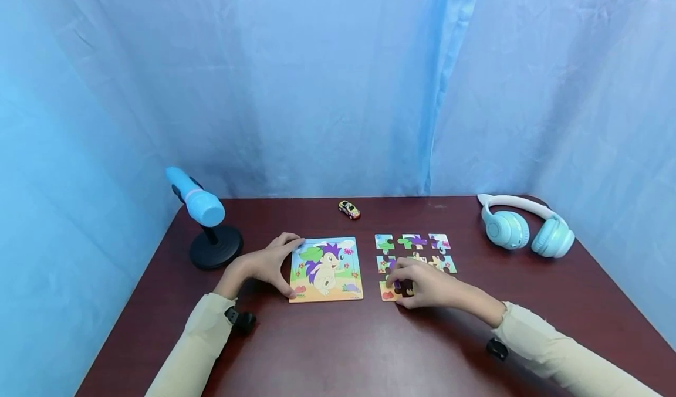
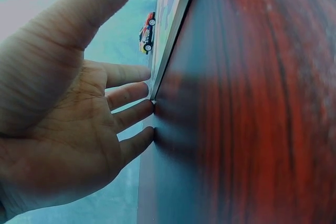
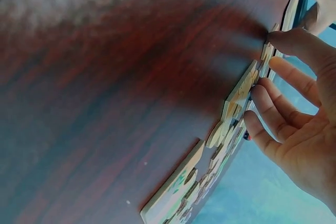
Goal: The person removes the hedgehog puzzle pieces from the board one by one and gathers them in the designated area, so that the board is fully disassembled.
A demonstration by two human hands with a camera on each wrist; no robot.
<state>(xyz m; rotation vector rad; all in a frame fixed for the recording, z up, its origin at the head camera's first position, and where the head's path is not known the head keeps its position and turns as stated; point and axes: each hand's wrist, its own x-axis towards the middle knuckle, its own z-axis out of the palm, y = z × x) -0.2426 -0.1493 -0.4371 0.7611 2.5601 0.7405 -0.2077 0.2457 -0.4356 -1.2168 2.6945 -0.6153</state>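
Note:
A square puzzle board [image 1: 325, 270] lies on the table, its picture showing a purple-spiked cartoon animal. My left hand [image 1: 271, 266] spans its left side, thumb by the near corner and fingers by the far one. In the left wrist view the fairly straight fingers [image 2: 134, 115] touch down at the board's edge. To the right of the board lie loose jigsaw pieces [image 1: 384, 243] in rows. My right hand [image 1: 426, 284] pinches the orange-and-red corner piece [image 1: 388, 291] at the near left between thumb and index finger. Its other fingers cover some neighbouring pieces.
Behind the board stands a small toy car [image 1: 349, 209]. A blue microphone [image 1: 205, 207] on a black round stand [image 1: 216, 247] is at the left. Light-blue headphones [image 1: 507, 230] lie at the far right. Blue curtains [image 1: 338, 92] hang around the dark table [image 1: 338, 350].

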